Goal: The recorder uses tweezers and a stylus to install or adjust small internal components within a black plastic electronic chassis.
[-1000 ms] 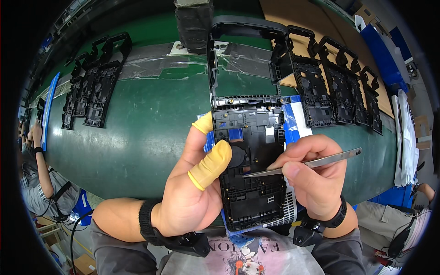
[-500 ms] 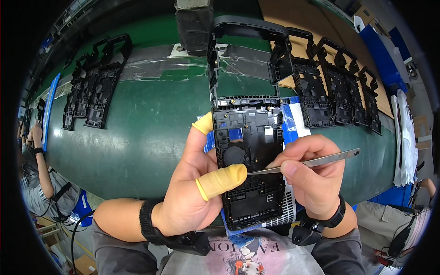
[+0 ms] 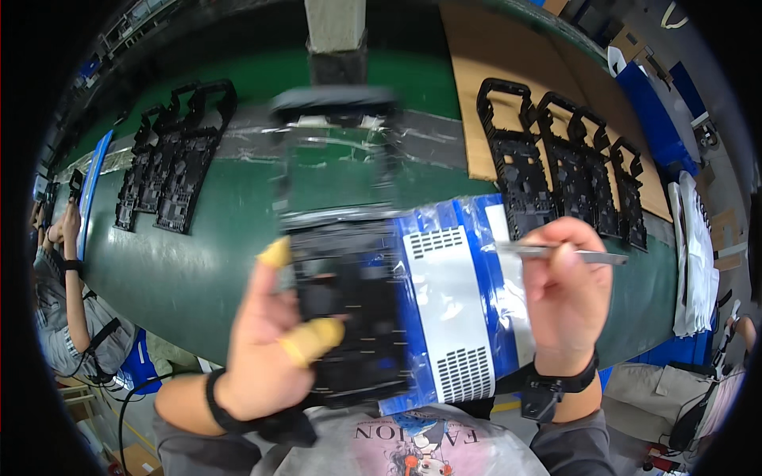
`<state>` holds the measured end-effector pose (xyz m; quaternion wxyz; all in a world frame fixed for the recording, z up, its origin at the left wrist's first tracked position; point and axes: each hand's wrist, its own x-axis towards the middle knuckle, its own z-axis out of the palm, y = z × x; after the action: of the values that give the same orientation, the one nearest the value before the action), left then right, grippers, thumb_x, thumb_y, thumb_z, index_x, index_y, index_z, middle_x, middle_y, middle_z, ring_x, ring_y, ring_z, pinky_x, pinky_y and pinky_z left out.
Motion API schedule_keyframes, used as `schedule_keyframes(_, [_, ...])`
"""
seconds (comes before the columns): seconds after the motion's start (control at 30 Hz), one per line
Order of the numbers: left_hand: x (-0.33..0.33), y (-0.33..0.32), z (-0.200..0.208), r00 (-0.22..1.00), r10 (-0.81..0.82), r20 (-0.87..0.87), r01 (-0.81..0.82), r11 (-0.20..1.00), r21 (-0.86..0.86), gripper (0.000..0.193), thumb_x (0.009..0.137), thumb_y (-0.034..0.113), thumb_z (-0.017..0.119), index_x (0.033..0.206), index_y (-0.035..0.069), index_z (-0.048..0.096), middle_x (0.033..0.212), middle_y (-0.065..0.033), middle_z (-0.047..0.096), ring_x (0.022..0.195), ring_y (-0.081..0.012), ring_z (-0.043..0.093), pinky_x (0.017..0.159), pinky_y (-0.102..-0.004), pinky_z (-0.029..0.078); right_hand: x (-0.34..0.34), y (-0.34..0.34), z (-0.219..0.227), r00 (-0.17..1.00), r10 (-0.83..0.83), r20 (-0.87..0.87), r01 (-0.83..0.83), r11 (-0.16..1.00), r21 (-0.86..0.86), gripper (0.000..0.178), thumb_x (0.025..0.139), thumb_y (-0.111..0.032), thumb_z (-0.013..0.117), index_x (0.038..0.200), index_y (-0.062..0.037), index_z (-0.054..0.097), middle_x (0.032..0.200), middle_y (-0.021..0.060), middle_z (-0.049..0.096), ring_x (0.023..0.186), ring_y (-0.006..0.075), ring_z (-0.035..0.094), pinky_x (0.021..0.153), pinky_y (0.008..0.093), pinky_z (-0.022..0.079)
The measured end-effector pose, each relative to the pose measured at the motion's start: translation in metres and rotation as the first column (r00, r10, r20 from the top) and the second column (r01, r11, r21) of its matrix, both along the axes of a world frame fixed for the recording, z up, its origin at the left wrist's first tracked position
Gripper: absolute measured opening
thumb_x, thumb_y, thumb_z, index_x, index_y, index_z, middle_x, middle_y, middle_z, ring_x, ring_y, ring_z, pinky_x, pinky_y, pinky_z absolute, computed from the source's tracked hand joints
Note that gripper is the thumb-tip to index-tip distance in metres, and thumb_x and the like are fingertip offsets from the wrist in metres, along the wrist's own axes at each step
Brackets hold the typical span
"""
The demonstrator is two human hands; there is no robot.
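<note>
Left hand is clasping a blurred black rectangular plastic frame over the green desk, near centre; right hand is pinching slim silver metal tweezers well clear. Seemingly a frame-handling step; next tweezer move probably calling for steadying it.

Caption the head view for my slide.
At a green workbench, left hand in yellow finger cots holds a black plastic frame; right hand grips metal tweezers.

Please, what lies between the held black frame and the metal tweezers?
Between the black frame and the tweezers, the head view shows a blue sheet bearing a white strip with small black rectangles near both ends.
</note>
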<state>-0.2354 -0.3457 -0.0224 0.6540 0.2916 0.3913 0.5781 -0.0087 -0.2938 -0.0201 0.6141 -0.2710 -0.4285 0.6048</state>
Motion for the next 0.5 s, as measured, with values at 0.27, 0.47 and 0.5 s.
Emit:
schedule_keyframes(0.27, [-0.144, 0.189, 0.051, 0.977, -0.027, -0.213, 0.064, 0.984, 0.169, 0.016, 0.08, 0.006, 0.047, 0.093, -0.002, 0.053, 0.09, -0.007, 0.058, 0.083, -0.0157, 0.055, 0.077, -0.03, 0.046, 0.012, 0.012, 0.008, 0.999, -0.032, -0.003, 0.031, 0.995, -0.096, 0.025, 0.079, -0.006, 0.05, 0.101, 0.0072, 0.049, 0.097, 0.0219, 0.054, 0.086, 0.024, 0.057, 0.075, 0.0304, 0.048])
schedule_keyframes(0.47, [-0.128, 0.252, 0.041, 0.239, 0.27, -0.933, -0.245, 0.946, 0.211, 0.035, 0.072, 0.03, 0.059, 0.095, 0.005, 0.049, 0.082, -0.0045, 0.05, 0.075, -0.0137, 0.046, 0.062, -0.0298, 0.042, 0.038, 0.026, 0.005, 0.962, -0.249, -0.11, 0.247, 0.968, -0.032, 0.023, 0.078, 0.001, 0.048, 0.1, 0.0092, 0.048, 0.095, 0.0215, 0.055, 0.084, 0.0236, 0.057, 0.076, 0.0274, 0.048])
schedule_keyframes(0.5, [-0.111, 0.242, 0.04, 0.115, 0.329, -0.937, -0.106, 0.942, 0.318, 0.022, 0.071, 0.022, 0.06, 0.077, 0.003, 0.052, 0.067, -0.0011, 0.05, 0.061, -0.0102, 0.045, 0.051, -0.0244, 0.037, 0.047, 0.029, 0.009, 0.934, -0.335, -0.125, 0.335, 0.942, -0.023, 0.023, 0.079, 0.0, 0.048, 0.1, 0.0095, 0.048, 0.095, 0.0211, 0.055, 0.083, 0.0225, 0.057, 0.074, 0.0265, 0.048])
